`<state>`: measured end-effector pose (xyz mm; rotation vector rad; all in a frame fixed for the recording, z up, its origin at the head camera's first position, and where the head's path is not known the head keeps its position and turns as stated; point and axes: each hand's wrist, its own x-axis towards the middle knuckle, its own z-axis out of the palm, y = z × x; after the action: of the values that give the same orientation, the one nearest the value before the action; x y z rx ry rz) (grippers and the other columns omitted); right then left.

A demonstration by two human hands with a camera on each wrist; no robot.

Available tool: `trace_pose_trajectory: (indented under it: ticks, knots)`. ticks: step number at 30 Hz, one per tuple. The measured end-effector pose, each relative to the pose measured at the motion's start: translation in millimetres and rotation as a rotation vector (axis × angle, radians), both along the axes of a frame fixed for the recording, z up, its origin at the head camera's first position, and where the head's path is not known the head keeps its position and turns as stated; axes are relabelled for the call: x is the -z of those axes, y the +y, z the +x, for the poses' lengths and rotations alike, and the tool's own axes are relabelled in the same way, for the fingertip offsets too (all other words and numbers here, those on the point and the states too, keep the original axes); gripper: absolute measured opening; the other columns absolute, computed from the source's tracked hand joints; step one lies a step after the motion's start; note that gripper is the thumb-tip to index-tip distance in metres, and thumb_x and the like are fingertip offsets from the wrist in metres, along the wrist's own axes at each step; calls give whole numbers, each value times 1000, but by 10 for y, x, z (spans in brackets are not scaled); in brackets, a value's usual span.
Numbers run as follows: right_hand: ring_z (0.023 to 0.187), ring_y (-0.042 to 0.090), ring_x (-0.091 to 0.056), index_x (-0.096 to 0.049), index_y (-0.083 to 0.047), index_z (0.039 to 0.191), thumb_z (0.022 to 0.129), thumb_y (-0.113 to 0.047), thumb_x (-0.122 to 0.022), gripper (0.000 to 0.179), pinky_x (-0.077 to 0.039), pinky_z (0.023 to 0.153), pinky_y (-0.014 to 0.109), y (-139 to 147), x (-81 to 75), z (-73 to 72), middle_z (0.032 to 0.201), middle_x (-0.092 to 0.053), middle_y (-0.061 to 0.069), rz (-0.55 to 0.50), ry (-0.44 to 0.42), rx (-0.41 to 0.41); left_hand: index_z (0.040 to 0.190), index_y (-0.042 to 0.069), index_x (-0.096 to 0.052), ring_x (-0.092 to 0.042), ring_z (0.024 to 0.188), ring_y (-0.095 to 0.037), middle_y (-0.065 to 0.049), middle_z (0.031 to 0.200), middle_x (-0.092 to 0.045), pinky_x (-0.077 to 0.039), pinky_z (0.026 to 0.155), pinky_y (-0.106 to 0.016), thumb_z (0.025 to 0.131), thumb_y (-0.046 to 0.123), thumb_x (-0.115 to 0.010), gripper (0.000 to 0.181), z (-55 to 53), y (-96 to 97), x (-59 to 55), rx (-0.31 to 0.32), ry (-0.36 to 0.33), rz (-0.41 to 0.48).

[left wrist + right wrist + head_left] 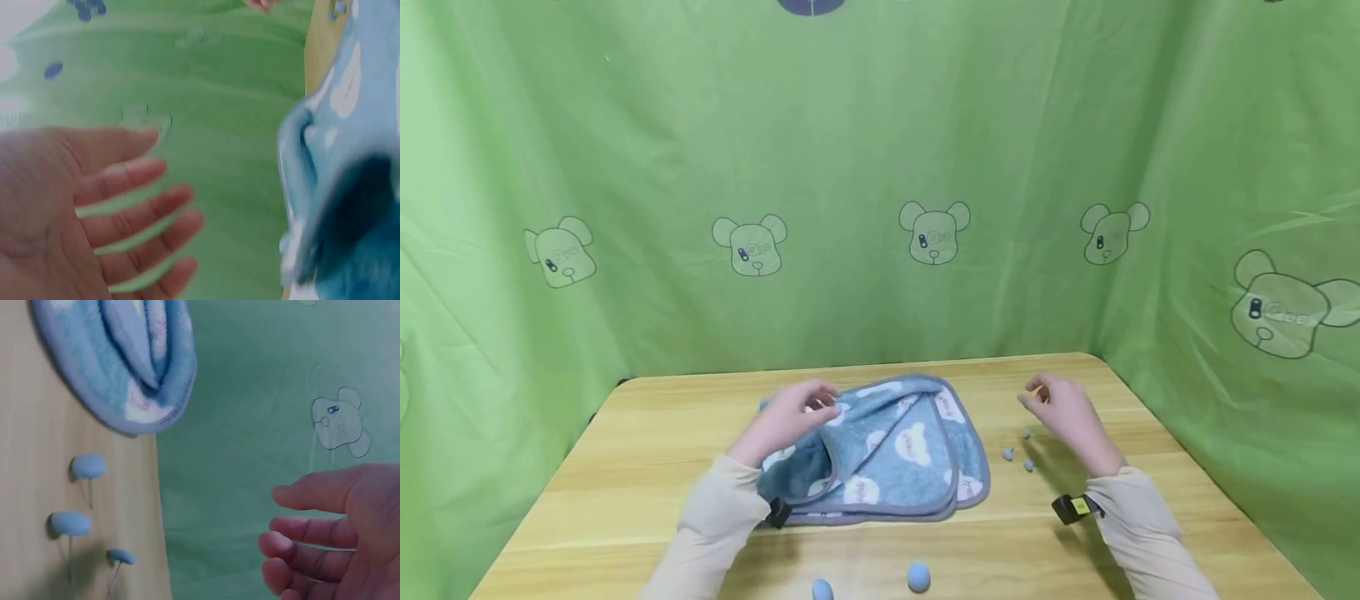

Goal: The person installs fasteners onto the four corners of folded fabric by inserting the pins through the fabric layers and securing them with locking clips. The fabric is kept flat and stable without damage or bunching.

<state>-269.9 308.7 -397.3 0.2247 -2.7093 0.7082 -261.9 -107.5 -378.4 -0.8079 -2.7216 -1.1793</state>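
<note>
A blue fleece blanket (880, 467) with white bear prints and a grey-blue edging lies folded mid-table, a flap turned up on its left. My left hand (786, 421) hovers over the blanket's left side, its fingers loosely spread in the left wrist view and holding nothing. To the right of the blanket, my right hand (1066, 414) hangs above the table with fingers loosely bent and nothing in them. Nearest to it are three small blue-headed things with thin stems: one head (89, 466), a second head (71, 523) and a smaller head (121, 555).
Two blue egg-shaped pieces, one round (918, 577) and one longer (822, 590), lie near the table's front. A bit of blue (763, 403) shows behind the blanket's left side. A green curtain (850, 308) with mouse-like prints surrounds the wooden table (647, 467).
</note>
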Motion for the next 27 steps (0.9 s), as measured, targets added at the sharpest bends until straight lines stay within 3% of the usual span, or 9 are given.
trace_pose_trajectory:
  ticks: [4, 7, 12, 14, 20, 27]
  knots:
    - [70, 23, -60, -63, 8, 99, 89, -20, -66, 29, -49, 61, 37, 69, 88, -22, 82, -67, 19, 31, -142, 22, 113, 8, -67, -66, 89, -19, -7, 107, -71, -55, 80, -32, 91, 17, -67, 24, 133, 202, -7, 185, 87, -52]
    - [75, 26, -61, -62, 7, 95, 88, -22, -66, 30, -50, 66, 40, 117, 178, -53, 85, -67, 21, 48, -221, 22, 114, 10, -68, -65, 92, -17, -4, 109, -71, -54, 83, -30, 90, 21, -68, 26, 194, 380, 71, 268, 108, -150]
    - [67, 20, -54, -59, 1, 84, 87, -23, -66, 24, -44, 59, 32, 172, 345, -112, 74, -60, 10, 53, -333, 38, 113, 14, -70, -65, 93, -10, 2, 109, -71, -50, 82, -18, 88, 24, -71, 27, 227, 648, 328, 372, 73, -313]
    - [65, 18, -51, -58, -2, 79, 86, -23, -67, 24, -41, 57, 29, 187, 399, -128, 70, -56, 6, 56, -351, 49, 113, 15, -71, -65, 91, -5, 4, 109, -71, -48, 81, -14, 87, 24, -72, 27, 233, 733, 433, 404, 28, -351]
    - [62, 17, -49, -56, -5, 72, 84, -23, -68, 25, -39, 55, 29, 208, 485, -155, 65, -53, 3, 60, -364, 67, 109, 17, -72, -61, 89, 2, 6, 104, -71, -46, 80, -10, 84, 24, -76, 26, 232, 854, 633, 422, -10, -415]
    - [57, 15, -48, -55, -8, 70, 84, -18, -64, 20, -39, 54, 28, 238, 567, -195, 57, -51, 0, 49, -392, 53, 104, 21, -70, -56, 89, 0, 8, 96, -65, -45, 81, -14, 80, 21, -79, 25, 238, 886, 692, 373, -50, -403]
